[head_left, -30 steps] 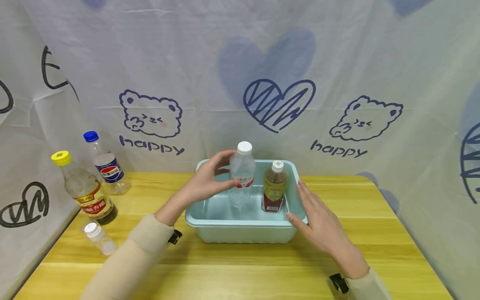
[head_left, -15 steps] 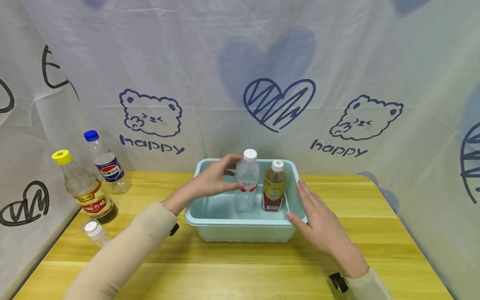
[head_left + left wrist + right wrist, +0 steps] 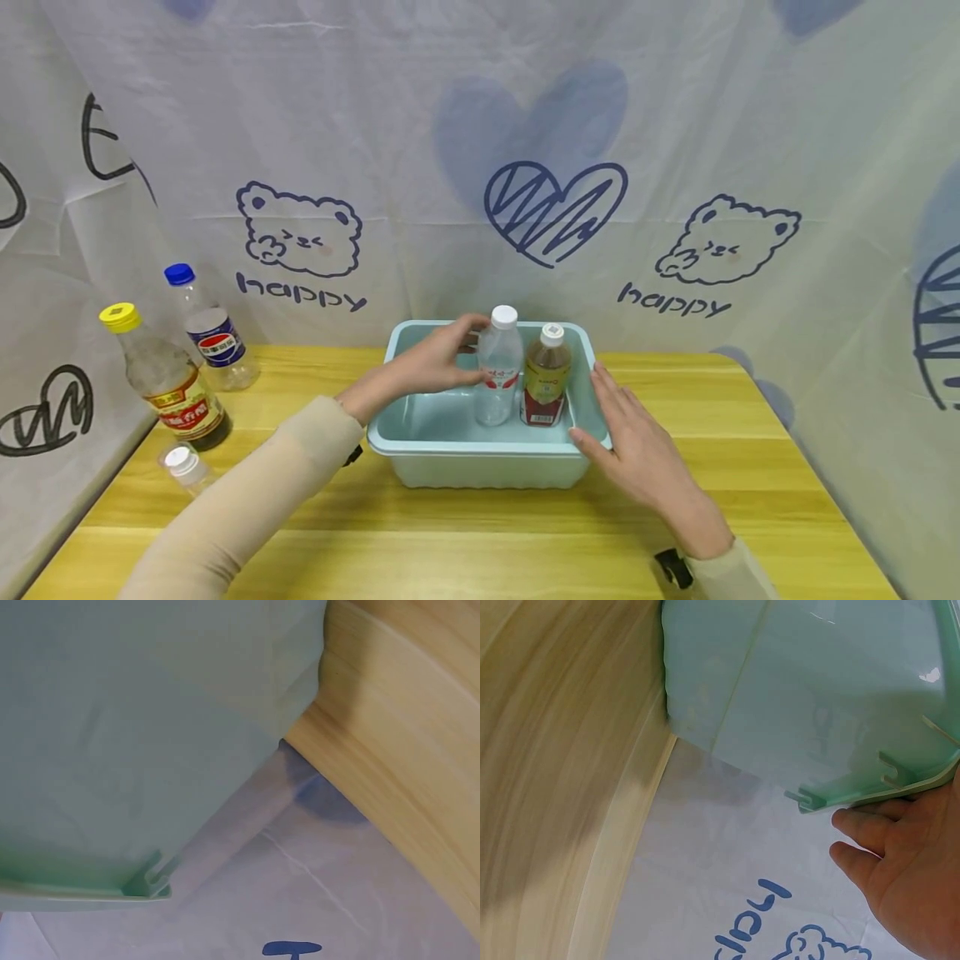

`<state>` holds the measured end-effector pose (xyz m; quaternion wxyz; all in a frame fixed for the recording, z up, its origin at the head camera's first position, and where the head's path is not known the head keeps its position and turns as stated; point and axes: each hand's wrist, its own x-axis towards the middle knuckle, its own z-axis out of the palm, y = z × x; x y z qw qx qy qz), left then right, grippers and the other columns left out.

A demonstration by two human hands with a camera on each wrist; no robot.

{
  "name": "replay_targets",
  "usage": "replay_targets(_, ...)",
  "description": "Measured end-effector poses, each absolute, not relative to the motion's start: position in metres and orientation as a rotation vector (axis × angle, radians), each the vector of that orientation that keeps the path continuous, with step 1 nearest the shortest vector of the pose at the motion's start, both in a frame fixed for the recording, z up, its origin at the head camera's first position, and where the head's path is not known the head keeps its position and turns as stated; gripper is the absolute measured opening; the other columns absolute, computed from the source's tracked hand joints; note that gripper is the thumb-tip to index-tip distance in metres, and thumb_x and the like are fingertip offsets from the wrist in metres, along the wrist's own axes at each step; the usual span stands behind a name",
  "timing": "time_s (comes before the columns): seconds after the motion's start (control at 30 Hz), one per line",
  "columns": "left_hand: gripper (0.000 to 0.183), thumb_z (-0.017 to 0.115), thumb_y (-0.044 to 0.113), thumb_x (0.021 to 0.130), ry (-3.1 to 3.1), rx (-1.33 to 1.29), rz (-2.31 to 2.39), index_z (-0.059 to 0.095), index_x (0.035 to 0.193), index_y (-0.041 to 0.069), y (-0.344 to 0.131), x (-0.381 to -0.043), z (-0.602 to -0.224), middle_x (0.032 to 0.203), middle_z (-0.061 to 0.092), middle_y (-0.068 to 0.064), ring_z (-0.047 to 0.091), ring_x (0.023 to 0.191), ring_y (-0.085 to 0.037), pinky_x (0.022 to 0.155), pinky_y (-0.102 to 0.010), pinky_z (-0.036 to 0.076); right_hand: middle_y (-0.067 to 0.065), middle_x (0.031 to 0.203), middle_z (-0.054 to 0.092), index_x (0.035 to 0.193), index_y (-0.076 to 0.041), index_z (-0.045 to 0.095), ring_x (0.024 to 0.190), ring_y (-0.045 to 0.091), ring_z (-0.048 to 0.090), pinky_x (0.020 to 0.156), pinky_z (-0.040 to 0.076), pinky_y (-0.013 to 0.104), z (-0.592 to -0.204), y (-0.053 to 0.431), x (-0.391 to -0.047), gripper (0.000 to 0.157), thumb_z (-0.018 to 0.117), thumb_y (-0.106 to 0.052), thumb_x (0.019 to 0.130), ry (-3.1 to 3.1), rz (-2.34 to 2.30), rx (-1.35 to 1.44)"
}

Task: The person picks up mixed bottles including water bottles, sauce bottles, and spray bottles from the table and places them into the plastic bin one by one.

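In the head view my left hand [image 3: 431, 364] grips a clear plastic bottle [image 3: 500, 367] with a white cap and a red-and-white label. That bottle stands upright inside a light blue plastic bin [image 3: 487, 471]. Close on its right, also in the bin, is a drink bottle [image 3: 546, 379] with a yellow and dark red label. My right hand [image 3: 645, 458] rests on the bin's right rim with its fingers straight; the right wrist view shows its fingertips touching the rim from outside. Only the bin's outer wall [image 3: 150, 727] fills the left wrist view, with no hand visible.
At the table's left stand a yellow-capped sauce bottle [image 3: 180, 396] with dark liquid at its bottom and a blue-capped cola bottle [image 3: 217, 337]. A small white-capped bottle [image 3: 183, 465] is partly hidden by my left sleeve. A printed cloth [image 3: 420, 125] hangs behind the wooden table [image 3: 450, 542].
My left hand has moved the clear bottle lower and to the right, up beside the other bottle in the bin. The left sleeve now covers more of the small bottle. My right hand stays put.
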<state>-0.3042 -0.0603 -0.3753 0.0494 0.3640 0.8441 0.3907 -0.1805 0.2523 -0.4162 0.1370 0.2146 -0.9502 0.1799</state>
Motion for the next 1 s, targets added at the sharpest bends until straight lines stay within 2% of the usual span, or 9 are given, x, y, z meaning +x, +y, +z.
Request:
replay_targets(0.37,0.079,0.082,0.014,0.091,2.651,1.06,1.154,0.036,0.153,-0.003,-0.068,-0.308,-0.379,0.15,0.051,-0.022,0.06,0.13,-0.037,0.109,-0.043,0.051,0.018,0.171,0.018,0.162,0.004,0.023,0.152,0.042,0.031,0.123,0.029,0.057,-0.416,0.252,-0.179,0.084,0.054,-0.049,0.105,-2.748,0.523,0.621)
replay_targets(0.7,0.086,0.086,0.02,0.088,2.689,1.046,1.152,0.036,0.156,0.0,-0.071,-0.304,-0.375,0.155,0.048,-0.018,0.055,0.135,-0.038,0.113,-0.047,0.047,0.019,0.17,0.02,0.162,0.005,0.024,0.151,0.043,0.032,0.123,0.028,0.057,-0.415,0.251,-0.18,0.084,0.055,-0.048,0.105,-2.746,0.52,0.627)
replay_targets(1.0,0.076,0.079,0.022,0.095,2.817,1.032,1.282,0.038,0.156,0.003,-0.087,-0.284,-0.37,0.157,0.046,-0.015,0.053,0.138,-0.033,0.116,-0.047,0.043,0.018,0.17,0.02,0.162,0.005,0.024,0.152,0.042,0.031,0.123,0.028,0.057,-0.415,0.251,-0.181,0.084,0.055,-0.048,0.105,-2.747,0.532,0.624)
